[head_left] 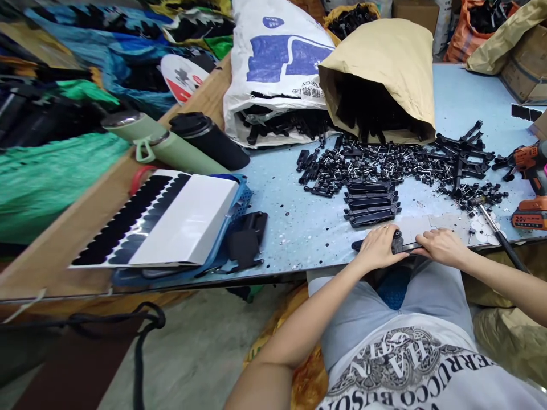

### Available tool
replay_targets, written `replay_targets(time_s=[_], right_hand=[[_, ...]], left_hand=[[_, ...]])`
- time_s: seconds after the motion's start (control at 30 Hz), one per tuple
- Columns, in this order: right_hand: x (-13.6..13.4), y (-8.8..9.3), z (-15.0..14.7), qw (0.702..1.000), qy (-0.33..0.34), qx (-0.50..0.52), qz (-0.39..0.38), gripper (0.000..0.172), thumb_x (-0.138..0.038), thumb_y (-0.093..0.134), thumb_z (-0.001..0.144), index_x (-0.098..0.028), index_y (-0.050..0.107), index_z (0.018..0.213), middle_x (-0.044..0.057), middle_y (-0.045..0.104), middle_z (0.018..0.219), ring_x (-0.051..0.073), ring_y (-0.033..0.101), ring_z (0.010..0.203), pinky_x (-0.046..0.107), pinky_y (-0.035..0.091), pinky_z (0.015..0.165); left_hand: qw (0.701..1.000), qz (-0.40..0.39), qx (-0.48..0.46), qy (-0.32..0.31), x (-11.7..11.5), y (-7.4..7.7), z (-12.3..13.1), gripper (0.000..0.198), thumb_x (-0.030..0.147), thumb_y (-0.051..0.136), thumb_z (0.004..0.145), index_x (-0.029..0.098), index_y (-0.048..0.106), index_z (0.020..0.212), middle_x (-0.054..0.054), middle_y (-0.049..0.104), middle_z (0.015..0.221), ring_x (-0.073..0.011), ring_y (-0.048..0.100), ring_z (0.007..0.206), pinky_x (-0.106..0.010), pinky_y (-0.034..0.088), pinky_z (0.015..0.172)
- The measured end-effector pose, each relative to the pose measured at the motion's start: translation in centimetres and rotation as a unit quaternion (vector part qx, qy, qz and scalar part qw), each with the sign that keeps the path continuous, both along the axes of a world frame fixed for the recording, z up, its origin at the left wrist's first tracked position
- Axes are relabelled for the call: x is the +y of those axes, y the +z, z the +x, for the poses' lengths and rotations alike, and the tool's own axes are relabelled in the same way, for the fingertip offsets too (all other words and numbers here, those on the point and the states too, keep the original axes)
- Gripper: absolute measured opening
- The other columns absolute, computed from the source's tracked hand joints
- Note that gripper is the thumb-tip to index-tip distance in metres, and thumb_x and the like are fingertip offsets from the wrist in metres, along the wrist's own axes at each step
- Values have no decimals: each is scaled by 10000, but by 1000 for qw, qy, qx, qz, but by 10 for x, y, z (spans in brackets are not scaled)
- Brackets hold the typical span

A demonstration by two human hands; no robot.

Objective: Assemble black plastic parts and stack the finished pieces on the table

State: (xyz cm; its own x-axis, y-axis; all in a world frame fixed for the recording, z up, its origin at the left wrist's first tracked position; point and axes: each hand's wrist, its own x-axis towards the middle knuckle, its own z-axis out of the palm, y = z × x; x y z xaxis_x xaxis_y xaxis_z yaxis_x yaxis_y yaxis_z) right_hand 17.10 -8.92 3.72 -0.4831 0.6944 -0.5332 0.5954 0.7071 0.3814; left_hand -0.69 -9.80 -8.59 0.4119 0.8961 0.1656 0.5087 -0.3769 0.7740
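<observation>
At the table's front edge, my left hand (380, 247) is closed around a long black plastic part (397, 244) that lies flat along the edge. My right hand (442, 247) has its fingers curled at the right end of the same part; whether it holds a smaller piece there is hidden. Just behind my left hand is a neat stack of similar black plastic parts (371, 204). Farther back spreads a heap of small black-headed pieces with metal pins (384, 162). Longer black parts (465, 154) lie loosely at its right.
An orange cordless drill (530, 171) and a black-handled rod tool (502, 236) are at the right. A tan sack (384, 62) and a white sack (277, 62) stand behind the heap. Left are a white box (183, 219), a green tumbler (179, 149) and a black cup (209, 139).
</observation>
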Motion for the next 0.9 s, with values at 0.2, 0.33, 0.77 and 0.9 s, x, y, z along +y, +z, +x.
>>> replay_targets(time_s=[0.2,0.33,0.77,0.9], right_hand=[[-8,8,-11,998,44,16,45,418,-483,250,971,-176,534,958,76,599,830,194,550,743,287,242,631],[-9,12,-16,994,77,22,72,382,-444,279,977,-166,536,936,72,584,811,192,525,735,293,217,626],[2,22,-24,990,121,12,73,366,-411,278,982,-159,543,963,86,580,822,198,509,741,299,215,642],[3,19,-21,993,96,21,70,405,-433,261,978,-153,554,980,103,582,846,201,512,763,310,234,664]], left_hand=[[996,60,-49,34,-5,-9,-2,629,572,684,664,172,456,1093,-100,581,1074,-270,572,1004,-372,470,824],[991,99,-71,58,-5,-14,-2,595,547,669,695,169,455,1103,-104,592,1065,-260,583,1004,-363,486,817],[981,133,-117,79,-9,-20,2,426,461,662,739,188,503,1024,-56,635,932,-210,636,864,-314,505,743],[987,86,-98,97,-6,-17,4,406,454,654,745,190,511,1017,-54,635,936,-209,629,883,-312,496,765]])
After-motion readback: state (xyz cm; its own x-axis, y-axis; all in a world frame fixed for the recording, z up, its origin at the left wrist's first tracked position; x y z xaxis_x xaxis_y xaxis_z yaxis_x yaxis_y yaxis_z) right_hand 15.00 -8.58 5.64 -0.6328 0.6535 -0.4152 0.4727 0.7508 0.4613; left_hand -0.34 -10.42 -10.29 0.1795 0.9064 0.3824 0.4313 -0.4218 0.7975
